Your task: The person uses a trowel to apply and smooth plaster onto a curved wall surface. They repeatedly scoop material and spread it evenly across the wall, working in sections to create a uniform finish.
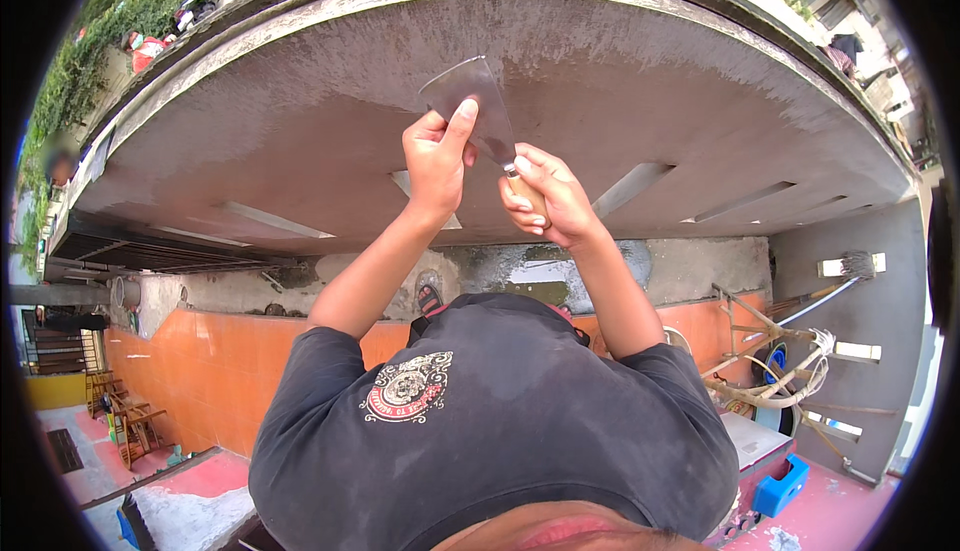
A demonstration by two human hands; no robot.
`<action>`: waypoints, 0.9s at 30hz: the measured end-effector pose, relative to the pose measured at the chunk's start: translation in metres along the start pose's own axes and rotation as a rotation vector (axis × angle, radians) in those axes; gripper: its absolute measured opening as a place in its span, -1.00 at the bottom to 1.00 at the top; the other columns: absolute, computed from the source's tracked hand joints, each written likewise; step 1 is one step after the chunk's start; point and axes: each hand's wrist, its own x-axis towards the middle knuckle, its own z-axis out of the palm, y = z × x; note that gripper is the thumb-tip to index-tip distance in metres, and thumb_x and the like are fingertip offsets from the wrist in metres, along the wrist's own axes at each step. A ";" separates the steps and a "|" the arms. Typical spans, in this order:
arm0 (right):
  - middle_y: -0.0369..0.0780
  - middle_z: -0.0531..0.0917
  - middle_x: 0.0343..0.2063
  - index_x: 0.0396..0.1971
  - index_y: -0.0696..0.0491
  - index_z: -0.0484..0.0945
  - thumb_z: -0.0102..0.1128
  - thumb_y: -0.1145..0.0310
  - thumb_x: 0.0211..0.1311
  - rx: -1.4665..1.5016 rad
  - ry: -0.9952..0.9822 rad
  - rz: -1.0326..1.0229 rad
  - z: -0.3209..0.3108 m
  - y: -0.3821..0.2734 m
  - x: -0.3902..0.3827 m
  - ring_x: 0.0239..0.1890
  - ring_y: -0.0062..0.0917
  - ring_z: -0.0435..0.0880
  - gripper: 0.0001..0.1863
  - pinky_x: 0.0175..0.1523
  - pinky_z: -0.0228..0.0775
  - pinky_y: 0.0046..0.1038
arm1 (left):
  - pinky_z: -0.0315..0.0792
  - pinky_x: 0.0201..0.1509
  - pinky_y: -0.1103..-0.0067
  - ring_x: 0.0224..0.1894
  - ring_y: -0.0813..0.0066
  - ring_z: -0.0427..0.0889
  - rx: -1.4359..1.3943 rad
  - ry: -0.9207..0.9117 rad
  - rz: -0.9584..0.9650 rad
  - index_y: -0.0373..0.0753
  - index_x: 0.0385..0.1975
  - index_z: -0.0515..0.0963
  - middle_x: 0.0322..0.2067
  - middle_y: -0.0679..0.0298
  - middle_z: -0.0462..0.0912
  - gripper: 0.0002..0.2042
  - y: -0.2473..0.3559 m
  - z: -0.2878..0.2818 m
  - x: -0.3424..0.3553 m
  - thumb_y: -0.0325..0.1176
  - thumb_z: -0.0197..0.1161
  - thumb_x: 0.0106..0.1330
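A broad putty knife [491, 116] with a flared metal blade and a wooden handle is held up in front of the wall. My right hand [556, 194] is closed around its handle. With the thumb on the face of the blade and the fingers behind it, my left hand [436, 163] pinches the blade. Behind both hands spreads a grey-brown wall [300, 116], darker and damp-looking in the middle, with paler patches toward its top. Whether the blade's edge touches the wall cannot be made out.
Slanted slots [632, 187] pierce the wall's lower part. Below runs a concrete strip with a puddle [540, 271], then an orange tiled ledge [225, 376]. To the right are a round-topped metal stand [765, 391], a brush [857, 265] and a blue plastic object [781, 486]. Wooden chairs [125, 416] stand lower left.
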 end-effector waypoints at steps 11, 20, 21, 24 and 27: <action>-0.37 0.40 -0.61 0.25 -0.03 0.33 0.15 0.36 0.46 -0.050 0.177 0.059 -0.034 0.030 -0.041 -0.74 -0.81 0.24 -0.57 -0.68 0.07 -0.73 | 0.56 0.09 0.45 0.06 0.30 0.67 0.001 -0.371 -0.238 -0.38 0.14 0.48 0.05 0.00 0.66 -0.55 -0.073 -0.034 -0.050 -0.20 0.31 0.40; -0.38 0.44 -0.57 0.22 0.20 0.37 0.08 0.37 0.49 -0.234 0.326 -0.183 -0.047 0.066 -0.073 -0.69 -0.79 0.31 -0.61 -0.59 0.17 -0.66 | 0.56 0.02 0.46 0.08 0.28 0.61 -0.297 -0.452 -0.499 -0.33 0.34 0.26 0.23 -0.24 0.45 -0.27 -0.123 0.041 -0.109 0.26 -0.28 0.54; -0.38 0.44 -0.58 0.21 0.21 0.38 0.08 0.38 0.49 -0.248 0.321 -0.201 -0.056 0.066 -0.082 -0.69 -0.78 0.31 -0.61 -0.59 0.17 -0.66 | 0.53 -0.06 0.51 -0.04 0.35 0.58 -0.336 -0.438 -0.515 -0.33 0.33 0.27 0.24 -0.19 0.45 -0.31 -0.130 0.053 -0.119 0.22 -0.28 0.56; -0.38 0.46 -0.57 0.20 0.20 0.45 0.11 0.42 0.46 -0.283 0.305 -0.240 -0.083 0.059 -0.112 -0.69 -0.80 0.30 -0.62 -0.59 0.12 -0.65 | 0.47 -0.07 0.54 -0.09 0.43 0.53 -0.307 -0.304 -0.452 -0.29 0.37 0.21 0.29 -0.10 0.40 -0.37 -0.146 0.088 -0.145 0.13 -0.32 0.60; -0.40 0.52 -0.53 0.16 0.23 0.49 0.17 0.41 0.41 -0.410 0.454 -0.270 -0.101 0.054 -0.131 -0.62 -0.82 0.35 -0.61 -0.53 0.17 -0.67 | 0.29 0.30 0.42 0.28 0.40 0.36 -0.173 -0.316 -0.397 -0.20 0.51 -0.02 0.48 0.05 0.11 -0.30 -0.147 0.116 -0.167 0.16 -0.18 0.56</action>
